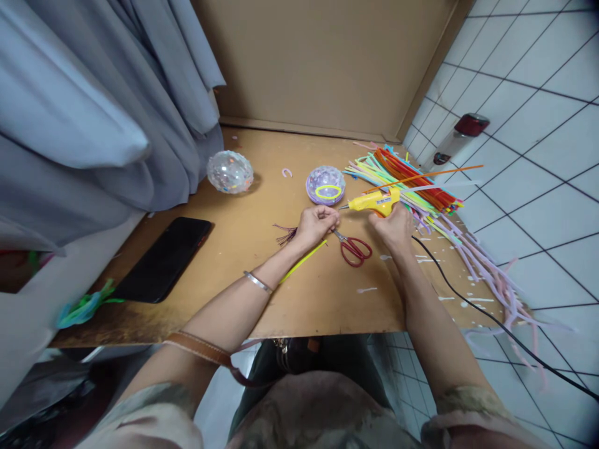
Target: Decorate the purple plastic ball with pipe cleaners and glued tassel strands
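My right hand (pixel 395 227) is wrapped round a yellow glue gun (pixel 377 201), whose nozzle points left. Just left of the nozzle tip, my left hand (pixel 319 226) is pinched closed; what it holds between the fingertips is too small to make out. Behind the fingertips sits a purple-white ball (pixel 322 183) with a yellow ring (pixel 328 191) on its near side. Red-handled scissors (pixel 354 251) lie beside my left fingers, their blades partly hidden. A yellow-green stem (pixel 303 262) lies along my left forearm, and dark thin strands (pixel 286 236) show behind my wrist.
A clear speckled ball (pixel 230 172) and a small pink curved piece (pixel 287 173) sit further back. A black phone (pixel 163 259) lies at the left. Colourful stems (pixel 412 181) are heaped at the right, beside the gun's black cable (pixel 461 296) and the tiled wall.
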### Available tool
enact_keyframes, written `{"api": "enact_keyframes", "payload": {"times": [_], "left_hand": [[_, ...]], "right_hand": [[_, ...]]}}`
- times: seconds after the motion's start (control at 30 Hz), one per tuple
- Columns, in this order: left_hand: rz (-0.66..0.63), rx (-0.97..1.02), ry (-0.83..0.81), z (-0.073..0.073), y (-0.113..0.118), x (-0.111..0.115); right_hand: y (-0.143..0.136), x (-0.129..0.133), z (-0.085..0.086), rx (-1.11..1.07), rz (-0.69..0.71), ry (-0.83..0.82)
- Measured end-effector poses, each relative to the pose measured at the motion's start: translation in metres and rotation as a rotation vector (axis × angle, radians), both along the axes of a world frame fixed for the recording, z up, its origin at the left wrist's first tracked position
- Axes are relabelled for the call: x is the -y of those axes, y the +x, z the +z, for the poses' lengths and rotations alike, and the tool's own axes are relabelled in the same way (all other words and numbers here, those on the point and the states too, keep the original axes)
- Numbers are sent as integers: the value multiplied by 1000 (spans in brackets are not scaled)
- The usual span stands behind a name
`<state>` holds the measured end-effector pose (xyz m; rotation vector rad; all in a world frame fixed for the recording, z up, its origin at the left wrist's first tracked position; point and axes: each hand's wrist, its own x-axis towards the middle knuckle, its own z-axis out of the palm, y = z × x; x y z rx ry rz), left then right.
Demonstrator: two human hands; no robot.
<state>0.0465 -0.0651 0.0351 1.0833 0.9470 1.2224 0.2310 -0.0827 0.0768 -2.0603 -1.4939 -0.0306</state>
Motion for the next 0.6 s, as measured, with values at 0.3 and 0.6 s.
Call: {"api": "enact_keyframes", "payload": {"times": [0.3, 0.6], "left_hand": [[3, -19, 1, 1, -1, 1], [-8, -23, 23, 0, -1, 0]], "right_hand": [[-2, 1, 1, 6, -3, -6], [-1, 1, 1, 13, -12, -14]]}}
